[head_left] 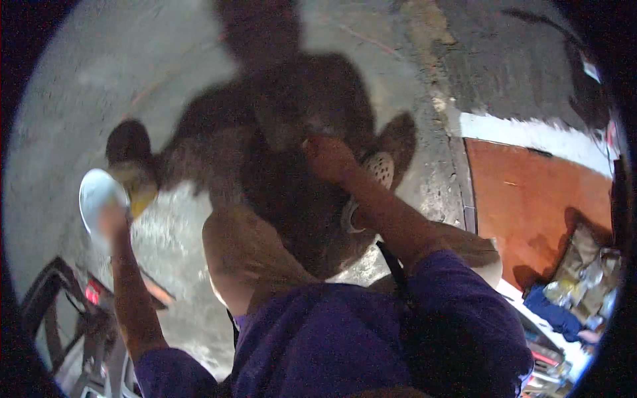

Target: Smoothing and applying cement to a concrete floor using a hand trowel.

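Two purple sleeves (461,308) sit nearest my camera, with beige trousers (242,249) folded in a crouch beyond them. Out to one side, the left hand (111,219) is blurred, but I read its fingers as gripping the near rim of a white dish (97,191), held above the concrete floor (182,229). The right hand (330,160) reaches into the body's shadow (272,113), near a perforated shoe (379,167); it's too dark for me to tell whether its fingers are clenched, loose or holding something. My worry is the dish: held at one edge, it could tip or slip if the wrist turns, or knock the dark frame (50,277) on a backward swing. Farther off, a brown board (524,192) lies by heaped clutter (587,282).
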The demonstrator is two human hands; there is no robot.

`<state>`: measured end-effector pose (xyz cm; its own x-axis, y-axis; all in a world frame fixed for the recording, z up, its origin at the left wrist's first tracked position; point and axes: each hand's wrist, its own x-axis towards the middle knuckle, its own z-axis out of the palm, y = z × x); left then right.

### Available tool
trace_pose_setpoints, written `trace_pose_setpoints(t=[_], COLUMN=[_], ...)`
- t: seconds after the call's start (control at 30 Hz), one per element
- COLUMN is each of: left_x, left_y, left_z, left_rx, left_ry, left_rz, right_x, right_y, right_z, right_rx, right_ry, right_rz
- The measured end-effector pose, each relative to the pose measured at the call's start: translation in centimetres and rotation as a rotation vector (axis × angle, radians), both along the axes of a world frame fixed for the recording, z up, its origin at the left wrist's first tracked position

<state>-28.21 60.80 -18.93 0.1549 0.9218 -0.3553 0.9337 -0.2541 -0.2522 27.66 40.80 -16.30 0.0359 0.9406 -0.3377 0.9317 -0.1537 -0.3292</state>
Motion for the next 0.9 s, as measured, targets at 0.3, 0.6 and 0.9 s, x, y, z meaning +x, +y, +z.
trace_pose_setpoints(t=[0.3, 0.6, 0.9], left_x=[-0.8, -4.9, 1.5], left_y=[2.3, 2.9, 2.7], left_z=[-2.1, -3.6, -1.3], left_rx=[0.032, -0.012, 0.132], left_ry=[0.045, -0.412, -0.331], left_rz=[-0.193, -0.212, -0.025], right_x=[1.3, 6.3, 1.8], right_y=[0.8, -2.1, 1.4], right_z=[-6.3, 5.7, -3.7], right_rx=[-0.23, -0.335, -0.388], right_ry=[0.046, 0.207, -0.25], right_rz=[0.005, -0.297, -0.226])
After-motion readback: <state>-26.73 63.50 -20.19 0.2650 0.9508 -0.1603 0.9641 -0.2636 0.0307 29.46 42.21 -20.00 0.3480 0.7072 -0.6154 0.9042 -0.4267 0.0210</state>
